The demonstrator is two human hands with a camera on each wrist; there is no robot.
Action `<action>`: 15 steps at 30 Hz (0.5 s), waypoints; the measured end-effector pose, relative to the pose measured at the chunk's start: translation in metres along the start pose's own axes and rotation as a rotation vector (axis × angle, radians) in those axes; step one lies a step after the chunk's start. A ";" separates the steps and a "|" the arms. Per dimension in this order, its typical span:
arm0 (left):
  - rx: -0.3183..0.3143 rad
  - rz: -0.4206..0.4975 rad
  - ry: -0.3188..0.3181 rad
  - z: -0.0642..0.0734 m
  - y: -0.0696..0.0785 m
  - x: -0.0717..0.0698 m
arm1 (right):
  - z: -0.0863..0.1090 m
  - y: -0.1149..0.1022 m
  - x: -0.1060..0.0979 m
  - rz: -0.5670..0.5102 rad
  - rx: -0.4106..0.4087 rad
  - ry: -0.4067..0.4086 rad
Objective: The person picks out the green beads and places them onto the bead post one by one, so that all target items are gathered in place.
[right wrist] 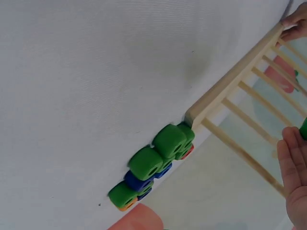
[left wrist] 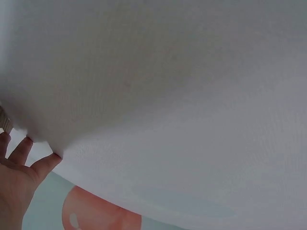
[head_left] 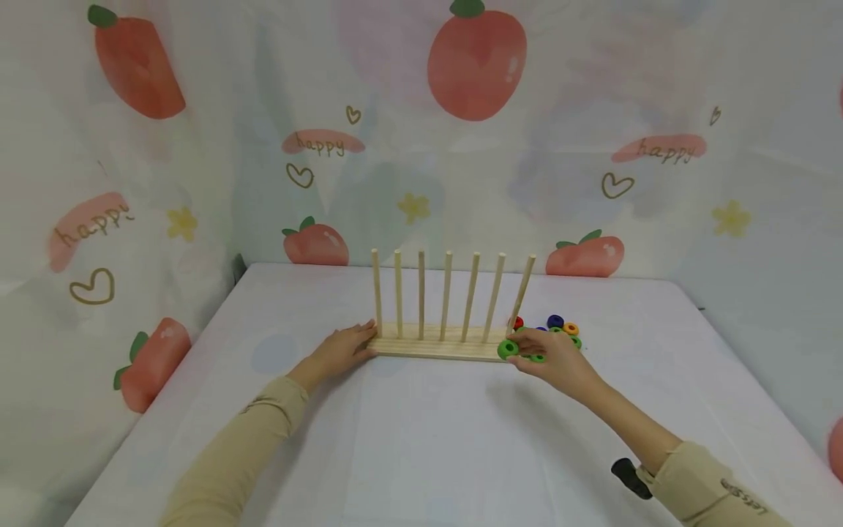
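Observation:
A wooden rack with a row of upright pegs (head_left: 446, 296) stands on the table, on a long flat base (head_left: 435, 350). At the base's left end my left hand (head_left: 341, 353) holds it, thumb and fingers on either side of the end. My right hand (head_left: 556, 360) pinches a green bead (head_left: 508, 349) between thumb and fingers, in front of the rack's right end. The bead's hole faces the head camera. In the right wrist view, only its green edge shows beside the right hand (right wrist: 296, 167).
Beside the rack's right end lies a cluster of beads: several green beads (right wrist: 146, 163), with blue (head_left: 555, 321), orange (head_left: 571, 329) and red (head_left: 518, 322) ones among them. A patterned cloth wall (head_left: 454, 183) rises behind the white table (head_left: 421, 439).

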State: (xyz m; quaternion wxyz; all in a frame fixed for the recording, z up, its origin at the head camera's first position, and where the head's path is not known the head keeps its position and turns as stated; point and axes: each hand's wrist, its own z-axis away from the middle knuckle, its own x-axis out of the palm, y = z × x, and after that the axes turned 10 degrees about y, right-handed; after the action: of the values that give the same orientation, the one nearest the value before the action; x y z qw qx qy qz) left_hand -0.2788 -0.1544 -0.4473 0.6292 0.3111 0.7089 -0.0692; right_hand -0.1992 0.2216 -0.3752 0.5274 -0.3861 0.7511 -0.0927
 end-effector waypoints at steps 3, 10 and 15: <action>0.018 0.020 0.004 -0.003 0.001 -0.002 | -0.003 -0.007 0.003 -0.008 -0.031 0.003; 0.044 0.039 0.014 -0.009 -0.001 -0.006 | -0.016 -0.022 0.012 -0.062 -0.115 0.040; 0.044 0.032 -0.019 -0.009 -0.001 -0.006 | -0.025 -0.028 0.019 -0.103 -0.122 0.053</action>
State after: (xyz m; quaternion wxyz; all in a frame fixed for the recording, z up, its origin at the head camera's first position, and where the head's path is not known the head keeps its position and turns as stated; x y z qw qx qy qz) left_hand -0.2871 -0.1533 -0.4403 0.6299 0.3357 0.6960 -0.0777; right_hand -0.2097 0.1828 -0.3634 0.4774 -0.4533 0.7481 -0.0838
